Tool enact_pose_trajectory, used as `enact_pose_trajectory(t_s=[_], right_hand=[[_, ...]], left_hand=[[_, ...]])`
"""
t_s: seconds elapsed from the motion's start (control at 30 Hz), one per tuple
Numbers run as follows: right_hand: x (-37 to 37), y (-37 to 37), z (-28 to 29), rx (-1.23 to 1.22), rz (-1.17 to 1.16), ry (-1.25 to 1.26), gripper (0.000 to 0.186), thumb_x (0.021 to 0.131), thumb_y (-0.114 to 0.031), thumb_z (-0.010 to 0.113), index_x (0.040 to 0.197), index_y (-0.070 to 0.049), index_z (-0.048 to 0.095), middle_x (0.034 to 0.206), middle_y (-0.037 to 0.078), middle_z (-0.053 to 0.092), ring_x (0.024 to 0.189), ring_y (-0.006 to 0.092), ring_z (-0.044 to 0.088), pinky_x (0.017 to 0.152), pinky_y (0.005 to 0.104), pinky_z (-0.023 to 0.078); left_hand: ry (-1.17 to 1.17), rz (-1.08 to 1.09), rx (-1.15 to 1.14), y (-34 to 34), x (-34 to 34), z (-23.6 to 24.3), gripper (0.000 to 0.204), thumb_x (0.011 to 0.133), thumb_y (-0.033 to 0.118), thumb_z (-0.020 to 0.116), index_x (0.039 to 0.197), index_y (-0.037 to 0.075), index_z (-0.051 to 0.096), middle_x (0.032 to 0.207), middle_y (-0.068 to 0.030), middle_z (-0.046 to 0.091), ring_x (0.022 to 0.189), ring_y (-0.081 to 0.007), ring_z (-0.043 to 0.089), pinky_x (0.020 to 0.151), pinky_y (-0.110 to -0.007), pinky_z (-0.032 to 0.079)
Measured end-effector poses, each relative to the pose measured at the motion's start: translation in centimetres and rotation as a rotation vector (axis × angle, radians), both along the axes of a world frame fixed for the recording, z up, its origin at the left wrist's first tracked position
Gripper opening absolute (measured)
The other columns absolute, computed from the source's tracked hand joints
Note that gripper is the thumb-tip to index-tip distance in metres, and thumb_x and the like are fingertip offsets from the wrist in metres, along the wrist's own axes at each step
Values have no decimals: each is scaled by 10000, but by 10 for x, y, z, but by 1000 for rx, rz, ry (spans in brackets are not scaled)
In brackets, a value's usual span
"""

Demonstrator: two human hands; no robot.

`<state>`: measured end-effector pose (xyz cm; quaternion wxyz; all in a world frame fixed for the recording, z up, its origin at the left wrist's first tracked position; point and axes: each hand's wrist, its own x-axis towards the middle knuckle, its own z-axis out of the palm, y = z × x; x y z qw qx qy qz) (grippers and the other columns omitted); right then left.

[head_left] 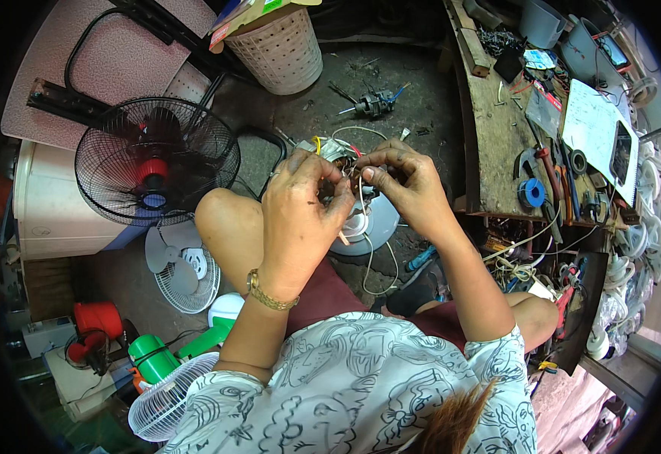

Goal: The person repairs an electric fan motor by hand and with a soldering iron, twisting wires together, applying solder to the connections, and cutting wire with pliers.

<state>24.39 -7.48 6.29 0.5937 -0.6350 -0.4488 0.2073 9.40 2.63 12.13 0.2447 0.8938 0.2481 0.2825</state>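
**Left hand (304, 195) and right hand (407, 181) grasp a wired motor assembly (356, 178)**

Both hands hold it from opposite sides, thumbs and fingers bent onto it; exactly which wire each one pinches is too small to tell. The assembly is between the hands, above a round pale base (385, 221). Rightward stands a wooden workbench (489, 155); leftward, a black-caged fan (156, 163). Beyond is an off-white perforated basket (279, 57). A bare motor (376, 104) lies on the floor, a blue spool (531, 194) on the bench.

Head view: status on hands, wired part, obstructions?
Left hand and right hand at wired part, exact grip unclear. Wired part partly hidden. White cable loops close by, possible snag.
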Motion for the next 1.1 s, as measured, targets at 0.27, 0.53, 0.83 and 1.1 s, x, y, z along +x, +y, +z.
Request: enact_pose_trajectory(t_s=[0.27, 0.53, 0.83, 1.1], right_hand=[[-11, -6, 4, -11, -7, 158, 166, 879, -107, 749, 1010, -9, 773, 953, 111, 757, 809, 162, 660, 688, 304, 490], [-11, -4, 14, -45, -18, 256, 195, 844, -97, 776, 1025, -23, 772, 923, 76, 727, 867, 173, 656, 746, 317, 492], [0, -6, 25, 92, -25, -336, 159, 840, -139, 767, 956, -45, 713, 958, 102, 657, 912, 317, 572, 821, 414, 461], [-8, -6, 29, -38, -110, -364, 178, 901, -178, 715, 903, -7, 664, 898, 118, 651, 885, 356, 576, 799, 452, 472]], left_hand=[[-38, -27, -59, -5, -5, 7, 159, 711, -18, 727, 785, -11, 586, 809, -107, 636, 750, -247, 644, 697, -352, 505], [-76, -101, -36, 1, -10, 3, 154, 749, -16, 736, 821, -22, 600, 833, -103, 642, 755, -236, 636, 720, -328, 505], [-4, -120, -279, 0, -13, 6, 108, 880, 69, 733, 874, -20, 672, 836, -83, 659, 745, -183, 591, 680, -307, 460], [-132, -123, -114, 3, -14, -7, 111, 881, 78, 741, 899, -13, 680, 835, -79, 680, 706, -168, 593, 663, -307, 452]])
